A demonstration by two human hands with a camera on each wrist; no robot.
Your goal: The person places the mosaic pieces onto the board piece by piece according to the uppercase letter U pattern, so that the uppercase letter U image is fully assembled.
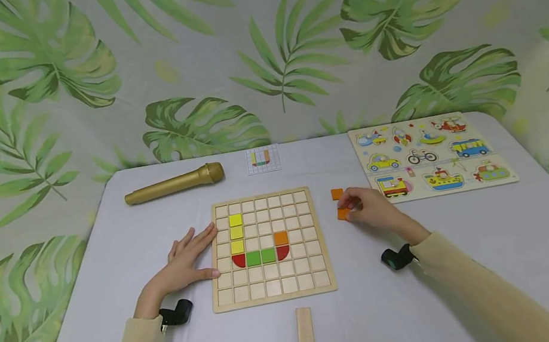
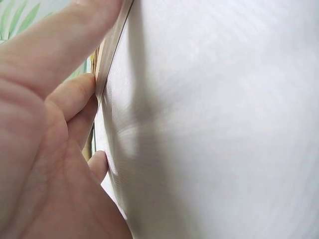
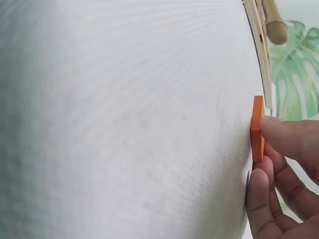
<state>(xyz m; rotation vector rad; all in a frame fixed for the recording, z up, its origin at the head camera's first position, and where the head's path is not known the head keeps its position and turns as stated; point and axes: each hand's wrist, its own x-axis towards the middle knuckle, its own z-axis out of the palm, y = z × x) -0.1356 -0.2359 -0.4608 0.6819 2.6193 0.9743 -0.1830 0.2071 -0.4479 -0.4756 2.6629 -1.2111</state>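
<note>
My left hand (image 1: 181, 266) lies spread along the left edge of a wooden grid board (image 1: 325, 259), fingertips and thumb at its rim. In the board's cells sit three yellow square tiles (image 1: 236, 233), two green tiles (image 1: 260, 257), two red rounded corner tiles (image 1: 283, 252) and one orange tile (image 1: 281, 238). To the right of the board, my right hand (image 1: 370, 209) pinches an orange square tile (image 3: 256, 129) between thumb and fingers, low at the tablecloth. Another orange tile (image 1: 337, 194) lies just beyond it.
A small pattern card (image 1: 263, 159) lies behind the board, with a gold microphone (image 1: 174, 184) to its left. At the back right is a vehicle picture puzzle board (image 1: 430, 154). A plain wooden strip (image 1: 305, 335) lies in front of the grid board.
</note>
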